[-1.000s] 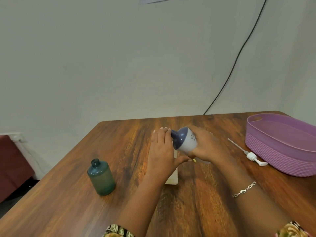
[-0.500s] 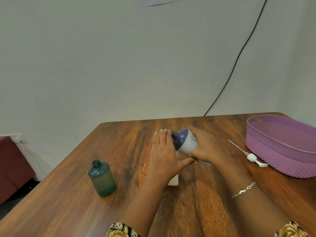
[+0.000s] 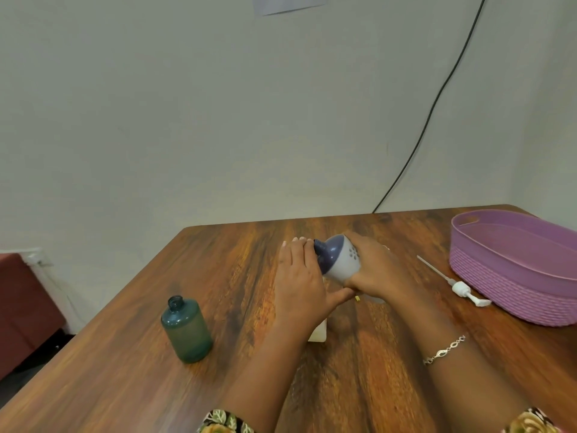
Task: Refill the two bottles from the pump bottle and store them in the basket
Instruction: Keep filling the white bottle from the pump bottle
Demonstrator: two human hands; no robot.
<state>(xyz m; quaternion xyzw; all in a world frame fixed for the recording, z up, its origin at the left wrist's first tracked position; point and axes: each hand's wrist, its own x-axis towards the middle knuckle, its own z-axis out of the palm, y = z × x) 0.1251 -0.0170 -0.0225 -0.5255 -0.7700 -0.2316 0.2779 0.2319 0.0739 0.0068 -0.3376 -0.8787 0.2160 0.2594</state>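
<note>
Now the pump bottle lies sideways, neck left toward the white bottle

A brown wooden table is set against a pale wall. A black cable is hung down that wall behind the table's far edge. A sheet of paper is fixed high up. Reddish-brown furniture is seen at left.

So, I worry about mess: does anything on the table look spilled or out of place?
No spill shows. The pump lies loose on the table beside the basket, off the pump bottle, which the right hand holds tipped sideways. The green bottle stands upright, uncapped.
</note>
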